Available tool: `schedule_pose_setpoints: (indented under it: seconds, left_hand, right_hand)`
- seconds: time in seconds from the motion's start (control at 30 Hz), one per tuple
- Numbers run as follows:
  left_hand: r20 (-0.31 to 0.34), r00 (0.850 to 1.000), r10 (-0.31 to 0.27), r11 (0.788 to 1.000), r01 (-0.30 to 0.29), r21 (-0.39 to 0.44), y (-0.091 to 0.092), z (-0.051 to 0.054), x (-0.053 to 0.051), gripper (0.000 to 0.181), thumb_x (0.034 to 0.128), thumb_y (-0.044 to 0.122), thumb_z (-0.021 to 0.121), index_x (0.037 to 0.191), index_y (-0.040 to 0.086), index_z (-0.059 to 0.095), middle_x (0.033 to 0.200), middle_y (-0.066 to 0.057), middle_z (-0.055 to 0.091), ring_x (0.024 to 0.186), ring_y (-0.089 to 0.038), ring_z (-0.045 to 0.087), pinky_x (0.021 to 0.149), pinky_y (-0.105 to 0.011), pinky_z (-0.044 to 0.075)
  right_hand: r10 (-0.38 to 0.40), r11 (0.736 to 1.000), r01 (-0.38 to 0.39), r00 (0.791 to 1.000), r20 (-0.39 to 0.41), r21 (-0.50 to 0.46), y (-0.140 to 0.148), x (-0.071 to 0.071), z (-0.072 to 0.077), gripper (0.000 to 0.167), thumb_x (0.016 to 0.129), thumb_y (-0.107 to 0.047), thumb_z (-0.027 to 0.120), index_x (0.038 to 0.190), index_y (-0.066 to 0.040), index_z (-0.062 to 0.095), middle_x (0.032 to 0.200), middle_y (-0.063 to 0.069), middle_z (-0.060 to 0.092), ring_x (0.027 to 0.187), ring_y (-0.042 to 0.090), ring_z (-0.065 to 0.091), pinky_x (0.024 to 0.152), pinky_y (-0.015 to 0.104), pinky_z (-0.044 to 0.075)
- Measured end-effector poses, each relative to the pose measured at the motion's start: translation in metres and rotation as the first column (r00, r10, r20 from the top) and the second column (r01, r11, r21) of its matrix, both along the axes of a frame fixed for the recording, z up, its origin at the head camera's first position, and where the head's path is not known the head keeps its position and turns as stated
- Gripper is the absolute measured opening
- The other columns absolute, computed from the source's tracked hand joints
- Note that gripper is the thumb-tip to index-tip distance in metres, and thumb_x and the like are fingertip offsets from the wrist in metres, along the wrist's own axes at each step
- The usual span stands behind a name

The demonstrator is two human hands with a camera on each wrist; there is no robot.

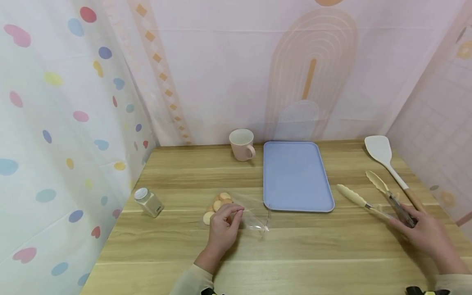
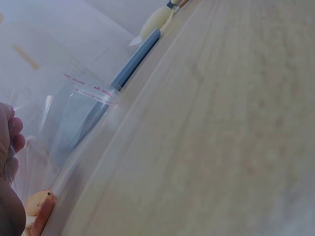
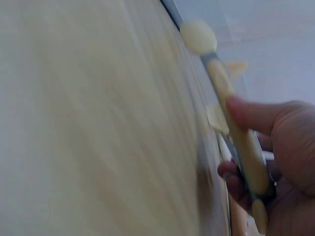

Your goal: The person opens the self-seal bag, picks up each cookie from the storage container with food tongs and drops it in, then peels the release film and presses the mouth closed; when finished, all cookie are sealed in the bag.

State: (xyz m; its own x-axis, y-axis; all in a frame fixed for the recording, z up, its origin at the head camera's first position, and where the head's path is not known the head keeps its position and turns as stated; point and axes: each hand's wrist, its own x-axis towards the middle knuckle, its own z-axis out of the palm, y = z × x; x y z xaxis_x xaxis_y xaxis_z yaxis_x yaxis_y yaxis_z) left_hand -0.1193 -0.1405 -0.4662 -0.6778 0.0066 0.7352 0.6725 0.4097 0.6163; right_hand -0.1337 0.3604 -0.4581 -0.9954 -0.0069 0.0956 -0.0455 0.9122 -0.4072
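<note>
A clear plastic bag [image 1: 254,219] with several round cookies [image 1: 216,205] in it lies on the table. My left hand [image 1: 223,229] pinches the film of the bag between thumb and fingers; red print shows along the bag's edge in the left wrist view. On the right, my right hand [image 1: 424,233] grips a pair of tongs [image 1: 391,200] by the handles. Their cream tips [image 1: 352,194] point away from me and stand spread apart. In the right wrist view the thumb lies along one arm of the tongs [image 3: 236,128].
A blue tray [image 1: 296,176] lies right of the bag. Behind stands a pink mug [image 1: 242,145]. A small jar with a white lid [image 1: 149,202] is at the left. Along the right edge lies a white spatula [image 1: 380,149] with a wooden handle, close to the tongs. Curtains surround the wooden table [image 1: 295,254].
</note>
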Motion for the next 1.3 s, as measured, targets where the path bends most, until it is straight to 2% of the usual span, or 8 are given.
schedule_pose_setpoints:
  seconds: [0.17, 0.47, 0.7, 0.83, 0.93, 1.03, 1.17, 1.3]
  left_hand:
    - [0.012, 1.0, 0.003, 1.0, -0.003, 0.002, 0.0, 0.0, 0.001, 0.013, 0.0808, -0.015, 0.066, 0.086, -0.004, 0.069, 0.084, -0.015, 0.067, 0.056, -0.018, 0.049, 0.044, -0.019, 0.037]
    - [0.021, 1.0, -0.004, 1.0, 0.003, 0.006, 0.0, 0.002, 0.002, 0.015, 0.0801, -0.016, 0.066, 0.086, -0.003, 0.068, 0.084, -0.016, 0.067, 0.056, -0.02, 0.049, 0.043, -0.023, 0.038]
    - [0.028, 1.0, 0.0, 1.0, -0.001, 0.002, -0.005, -0.023, -0.01, 0.011, 0.0821, -0.012, 0.067, 0.087, -0.003, 0.069, 0.086, -0.013, 0.068, 0.055, -0.016, 0.048, 0.04, -0.027, 0.037]
    - [0.037, 0.999, 0.0, 1.0, 0.0, -0.005, -0.007, -0.033, -0.014, 0.009, 0.0841, -0.006, 0.068, 0.089, 0.001, 0.071, 0.089, -0.009, 0.068, 0.056, -0.012, 0.048, 0.042, -0.024, 0.038]
    - [0.035, 0.999, 0.0, 1.0, 0.0, -0.017, -0.008, -0.034, -0.014, 0.008, 0.0851, -0.003, 0.069, 0.09, 0.003, 0.071, 0.09, -0.007, 0.069, 0.064, -0.012, 0.053, 0.045, -0.024, 0.041]
    - [0.03, 1.0, 0.009, 0.999, -0.007, -0.046, -0.009, -0.032, -0.013, 0.007, 0.0861, 0.0, 0.069, 0.091, 0.003, 0.072, 0.092, -0.006, 0.069, 0.077, -0.016, 0.06, 0.05, -0.027, 0.045]
    - [0.106, 0.994, 0.019, 0.996, -0.011, -0.083, -0.009, -0.023, -0.011, 0.01, 0.0886, 0.007, 0.068, 0.097, 0.004, 0.072, 0.099, -0.004, 0.069, 0.071, -0.013, 0.058, 0.049, -0.024, 0.043]
    - [0.243, 0.97, 0.018, 0.994, 0.009, -0.106, -0.013, -0.006, -0.013, 0.016, 0.089, 0.011, 0.069, 0.104, 0.007, 0.071, 0.106, -0.002, 0.067, 0.081, -0.012, 0.06, 0.061, -0.025, 0.052]
  right_hand:
    - [-0.068, 0.998, 0.068, 0.997, -0.024, -0.012, -0.023, 0.007, -0.001, 0.073, 0.088, -0.045, 0.066, 0.128, 0.014, 0.049, 0.084, 0.021, 0.068, 0.082, 0.055, 0.057, 0.075, 0.068, 0.037]
    - [-0.125, 0.992, 0.125, 0.989, -0.08, -0.009, -0.053, 0.008, -0.003, 0.076, 0.084, -0.047, 0.071, 0.123, 0.016, 0.053, 0.103, 0.042, 0.057, 0.077, 0.052, 0.058, 0.06, 0.057, 0.045]
    - [-0.124, 0.992, 0.124, 0.991, -0.048, -0.002, -0.056, 0.007, -0.003, 0.076, 0.087, -0.047, 0.068, 0.125, 0.016, 0.051, 0.073, 0.027, 0.06, 0.057, 0.03, 0.053, 0.051, 0.047, 0.044]
    - [-0.116, 0.993, 0.116, 0.987, -0.109, -0.004, -0.066, 0.009, 0.004, 0.065, 0.088, -0.041, 0.068, 0.124, 0.012, 0.055, 0.092, 0.031, 0.064, 0.072, 0.045, 0.058, 0.061, 0.052, 0.045]
    - [-0.051, 0.997, 0.035, 0.961, -0.272, -0.062, -0.09, 0.011, 0.012, 0.048, 0.084, -0.027, 0.074, 0.115, 0.008, 0.063, 0.109, 0.031, 0.063, 0.088, 0.052, 0.059, 0.07, 0.06, 0.045]
    - [0.066, 0.983, -0.125, 0.923, -0.378, -0.134, -0.127, 0.012, 0.017, 0.035, 0.079, -0.015, 0.078, 0.108, 0.001, 0.069, 0.096, 0.021, 0.07, 0.078, 0.039, 0.066, 0.067, 0.052, 0.051]
    - [0.251, 0.906, -0.353, 0.893, -0.373, -0.235, -0.178, 0.011, 0.014, 0.029, 0.078, -0.008, 0.078, 0.105, -0.004, 0.072, 0.086, 0.005, 0.072, 0.072, 0.014, 0.066, 0.062, 0.033, 0.054]
    - [0.377, 0.814, -0.462, 0.881, -0.284, -0.351, -0.221, 0.006, 0.005, 0.024, 0.081, -0.009, 0.077, 0.103, -0.003, 0.073, 0.087, 0.002, 0.072, 0.074, 0.004, 0.063, 0.065, 0.026, 0.054]
